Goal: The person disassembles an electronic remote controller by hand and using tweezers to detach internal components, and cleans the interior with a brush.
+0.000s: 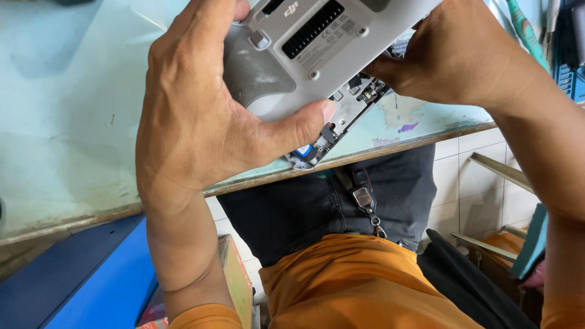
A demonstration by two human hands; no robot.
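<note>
- The left hand point(195, 116) holds a grey device point(304, 49) up over the table point(67, 122).
- The thumb point(298, 125) presses flat on the grey shell, near its lower edge. The other fingers curl round the far side at the top.
- The right hand point(457, 55) is at the other side of the device. Its fingertips push in at the open edge. They are close together, but I cannot tell if they pinch a small part, as they are hidden.
- The device works like a little box. Its shell is smooth, hard plastic with round corners and a dark slot point(312, 28) with thin bars.
- The shell is split open along the lower edge. Inside sit small parts point(350, 103): a silver metal strip, black bits and one blue bit.
- The table is pale green and shiny, like glass. It has scratches and worn spots. Its front edge point(390, 149) looks like old brown wood.
- Below the table are dark grey jeans point(292, 207), rough cloth, and a soft orange shirt point(359, 280).
- A small key fob point(362, 196) hangs at the waist. It is black and silver, on a metal clip.
- A blue box point(91, 280) with flat sides sits low on the left. I cannot see inside it.
- The floor has white square tiles point(457, 189).
</note>
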